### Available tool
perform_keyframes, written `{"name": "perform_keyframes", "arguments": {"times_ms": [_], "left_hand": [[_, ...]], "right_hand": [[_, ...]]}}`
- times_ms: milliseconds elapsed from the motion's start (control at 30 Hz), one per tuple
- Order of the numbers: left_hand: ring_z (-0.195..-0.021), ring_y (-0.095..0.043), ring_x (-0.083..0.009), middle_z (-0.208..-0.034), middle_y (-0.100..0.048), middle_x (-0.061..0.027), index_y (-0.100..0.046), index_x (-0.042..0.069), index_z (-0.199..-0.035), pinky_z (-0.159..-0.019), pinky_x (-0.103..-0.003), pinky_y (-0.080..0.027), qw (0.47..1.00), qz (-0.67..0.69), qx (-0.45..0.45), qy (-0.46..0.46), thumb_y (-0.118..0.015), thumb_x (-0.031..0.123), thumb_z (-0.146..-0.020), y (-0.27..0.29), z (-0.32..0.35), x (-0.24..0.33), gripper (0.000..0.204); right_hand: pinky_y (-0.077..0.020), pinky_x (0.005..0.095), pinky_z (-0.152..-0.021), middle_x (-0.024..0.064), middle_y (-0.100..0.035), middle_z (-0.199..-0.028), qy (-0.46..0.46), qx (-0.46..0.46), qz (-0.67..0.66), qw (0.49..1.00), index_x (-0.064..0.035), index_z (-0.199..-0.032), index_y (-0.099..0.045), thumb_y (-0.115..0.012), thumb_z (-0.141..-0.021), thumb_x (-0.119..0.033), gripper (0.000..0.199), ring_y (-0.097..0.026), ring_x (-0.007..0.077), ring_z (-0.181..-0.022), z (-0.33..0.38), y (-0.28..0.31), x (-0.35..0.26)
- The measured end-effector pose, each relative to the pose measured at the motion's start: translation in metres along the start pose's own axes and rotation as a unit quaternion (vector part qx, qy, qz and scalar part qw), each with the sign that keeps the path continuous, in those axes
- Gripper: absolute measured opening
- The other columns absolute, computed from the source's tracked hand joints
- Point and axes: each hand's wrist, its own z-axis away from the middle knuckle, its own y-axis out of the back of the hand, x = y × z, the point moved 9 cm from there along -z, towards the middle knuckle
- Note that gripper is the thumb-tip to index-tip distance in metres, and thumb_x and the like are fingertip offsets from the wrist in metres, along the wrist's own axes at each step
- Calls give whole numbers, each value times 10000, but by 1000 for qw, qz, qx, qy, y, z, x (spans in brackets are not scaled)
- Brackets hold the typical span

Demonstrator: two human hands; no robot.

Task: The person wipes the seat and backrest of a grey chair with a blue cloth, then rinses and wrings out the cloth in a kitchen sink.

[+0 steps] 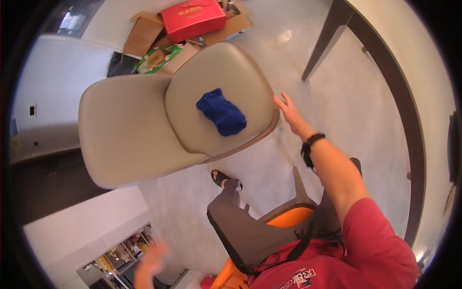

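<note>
A beige padded chair (130,125) stands in front of me, its back toward the left. On its seat lies a crumpled dark blue cloth (222,113). My right hand (290,114) is at the seat's right edge, fingers stretched out and the fingertips at the rim; a black watch (310,147) is on that wrist. Low on the left, my left hand (153,259) is smeared by motion, so its fingers cannot be made out. It is over an open drawer (122,257) holding several small items.
Behind the chair are a red box (192,19), opened cardboard boxes (142,34) and a green-edged carton (161,59). A dark-legged table (404,96) curves along the right. I sit on an orange chair (290,216). A white cabinet (96,224) stands at the lower left.
</note>
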Motion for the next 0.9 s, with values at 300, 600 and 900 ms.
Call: {"name": "perform_keyframes", "arguments": {"times_ms": [300, 600, 900], "left_hand": [[-1279, -531, -274, -1526, -451, -159, -201, 161, -1650, -1027, -409, -460, 598, 551, 579, 58, -705, 128, -855, 325, -18, -111, 943], [-1027, -683, -282, -1244, -670, -204, -216, 65, -1606, -895, -388, -539, 685, 437, 567, 136, -666, 87, -803, 296, 46, 7, 921], [-1020, -713, -360, -1275, -661, -296, -242, -10, -1546, -906, -421, -546, 788, 372, 486, 63, -715, 221, -831, 318, 64, 41, 888]], "right_hand": [[-399, 386, -1144, 202, -486, -1533, 175, -55, 99, 978, -105, -1652, -149, -769, -898, -293, 995, -494, 298, -1388, 13, -58, -24], [-470, 418, -981, 133, -468, -1549, -2, -61, 115, 992, -232, -1666, -24, -752, -928, -290, 1038, -495, 305, -1341, 107, 31, 30], [-357, 600, -1145, 246, -325, -1620, 365, 89, 416, 828, -345, -1579, -372, -763, -872, -475, 818, -347, 556, -1418, 156, 47, -36]]}}
